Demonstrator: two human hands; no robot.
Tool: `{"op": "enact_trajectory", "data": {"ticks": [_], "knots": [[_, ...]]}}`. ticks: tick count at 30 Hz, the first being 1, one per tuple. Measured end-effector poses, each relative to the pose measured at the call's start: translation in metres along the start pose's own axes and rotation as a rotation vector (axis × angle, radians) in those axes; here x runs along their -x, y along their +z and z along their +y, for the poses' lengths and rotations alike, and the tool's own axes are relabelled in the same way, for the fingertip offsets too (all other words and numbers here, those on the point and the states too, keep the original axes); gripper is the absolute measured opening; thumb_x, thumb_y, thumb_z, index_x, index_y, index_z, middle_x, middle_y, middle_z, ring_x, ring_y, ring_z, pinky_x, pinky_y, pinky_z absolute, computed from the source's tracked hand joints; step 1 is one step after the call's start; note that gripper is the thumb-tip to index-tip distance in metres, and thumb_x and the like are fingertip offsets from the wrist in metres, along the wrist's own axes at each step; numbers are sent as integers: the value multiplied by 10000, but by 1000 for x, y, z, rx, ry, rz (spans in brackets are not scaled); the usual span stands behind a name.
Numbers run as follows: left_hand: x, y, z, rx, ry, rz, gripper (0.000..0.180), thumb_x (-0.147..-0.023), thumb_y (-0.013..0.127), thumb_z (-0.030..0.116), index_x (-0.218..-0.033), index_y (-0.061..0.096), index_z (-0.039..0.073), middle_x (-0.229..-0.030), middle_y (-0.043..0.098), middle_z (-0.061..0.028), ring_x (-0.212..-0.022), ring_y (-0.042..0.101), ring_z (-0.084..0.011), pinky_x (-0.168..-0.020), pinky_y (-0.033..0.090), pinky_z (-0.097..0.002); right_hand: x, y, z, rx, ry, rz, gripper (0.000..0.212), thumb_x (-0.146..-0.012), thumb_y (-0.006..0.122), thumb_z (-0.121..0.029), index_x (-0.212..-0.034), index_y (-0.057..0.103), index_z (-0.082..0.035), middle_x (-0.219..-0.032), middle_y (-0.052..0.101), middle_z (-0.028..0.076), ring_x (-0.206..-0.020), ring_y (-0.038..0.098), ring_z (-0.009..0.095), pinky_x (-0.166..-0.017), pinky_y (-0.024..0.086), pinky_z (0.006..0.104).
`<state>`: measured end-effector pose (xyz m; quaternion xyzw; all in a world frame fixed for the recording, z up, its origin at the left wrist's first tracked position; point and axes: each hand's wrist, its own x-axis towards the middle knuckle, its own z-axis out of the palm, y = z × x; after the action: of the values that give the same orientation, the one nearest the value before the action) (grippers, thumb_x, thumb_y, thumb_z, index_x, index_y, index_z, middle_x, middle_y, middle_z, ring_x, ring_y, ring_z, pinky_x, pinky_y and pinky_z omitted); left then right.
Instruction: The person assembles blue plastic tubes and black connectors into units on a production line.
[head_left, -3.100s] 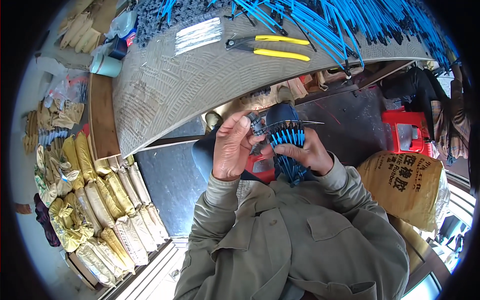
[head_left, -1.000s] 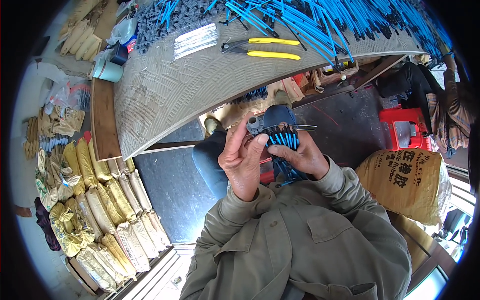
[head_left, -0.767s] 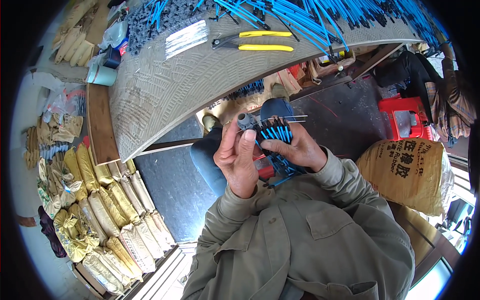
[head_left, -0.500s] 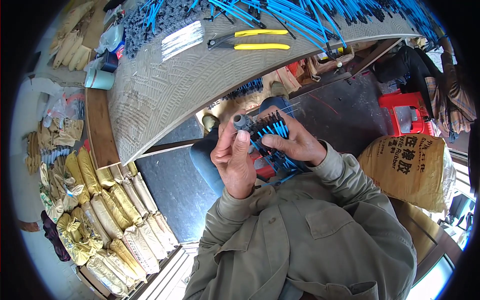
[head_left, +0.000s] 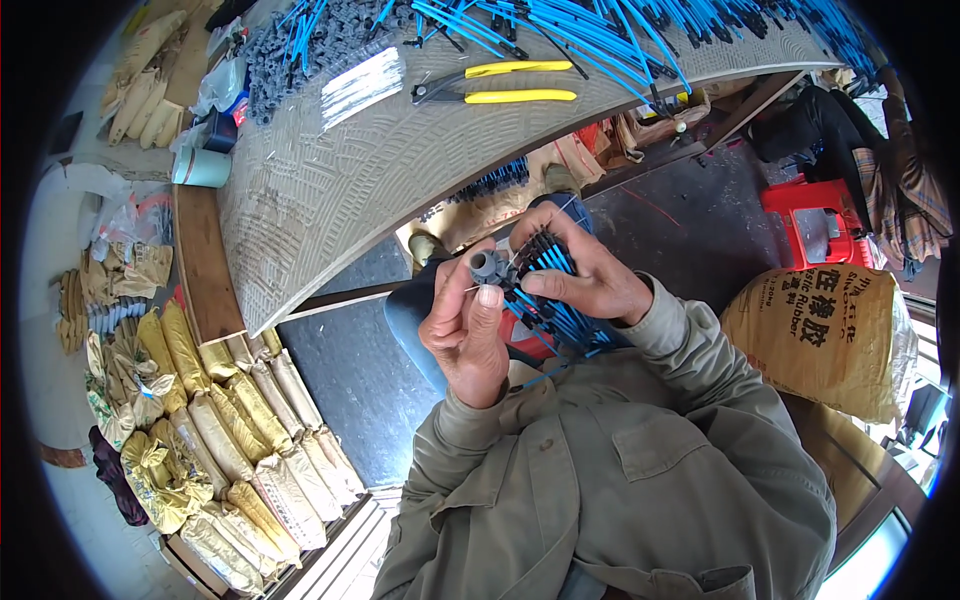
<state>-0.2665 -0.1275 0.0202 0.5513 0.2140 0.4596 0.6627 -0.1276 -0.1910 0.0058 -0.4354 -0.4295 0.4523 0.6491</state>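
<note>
The left hand (head_left: 466, 335) is pinching a grey, round, hollow-ended fitting (head_left: 485, 266) above blue-trousered legs (head_left: 408, 325). The right hand (head_left: 592, 282) is clutching a bundle of thin blue, black-tipped rods (head_left: 567, 323) just beside it.

On the grey table (head_left: 330, 190) lie pliers (head_left: 500, 98), blue rods (head_left: 620, 30), silvery strips (head_left: 362, 88).

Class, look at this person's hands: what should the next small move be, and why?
Perhaps the left hand should ease the grey fitting slightly toward the bundle of blue rods: it pinches the fitting close beside the rods' black ends, while the right hand grips the bundle. Whether fitting and ends touch is hard to see.
</note>
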Motion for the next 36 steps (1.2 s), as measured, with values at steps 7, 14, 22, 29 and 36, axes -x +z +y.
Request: {"op": "enact_trajectory", "data": {"ticks": [7, 14, 22, 29, 36], "knots": [[1, -7, 6, 35, -144, -50, 363, -862, 583, 175, -1132, 555, -64, -1098, 545, -131, -987, 504, -177, -913, 375, -322, 9, -1, -15, 232, 54, -92, 300, -820, 646, -164, -1024, 490, -8, -925, 533, 62, -849, 491, 131, -769, 399, 290], [7, -26, 4, 192, -117, -202, 402, -851, 600, 232, -1117, 562, -67, -1085, 536, -138, -1006, 485, -188, -906, 370, -327, 8, 8, -10, -62, 155, -146, 295, -791, 669, -119, -1014, 506, -16, -940, 527, 56, -901, 498, 141, -799, 393, 291], [15, -27, 19, 151, -120, -269, 421, -808, 658, 225, -1105, 575, -62, -1073, 524, -131, -980, 490, -188, -894, 372, -319, 5, 12, 4, -268, -146, -255, 283, -761, 689, -67, -988, 520, -64, -937, 501, 50, -907, 473, 154, -804, 372, 301], [20, -25, 20, 117, -104, -212, 407, -790, 670, 201, -1098, 584, -51, -1059, 528, -143, -966, 502, -199, -877, 389, -324, 9, 15, -5, -208, -198, -305, 253, -799, 669, -127, -986, 513, -62, -933, 498, 59, -903, 464, 157, -794, 370, 300], [16, -29, 17, 120, -60, -228, 382, -796, 660, 212, -1051, 595, -65, -1012, 550, -161, -948, 515, -216, -851, 409, -329, 17, 13, -5, 87, -81, -189, 232, -832, 641, -191, -890, 525, 1, -811, 522, 91, -739, 517, 175, -657, 394, 312]]}}
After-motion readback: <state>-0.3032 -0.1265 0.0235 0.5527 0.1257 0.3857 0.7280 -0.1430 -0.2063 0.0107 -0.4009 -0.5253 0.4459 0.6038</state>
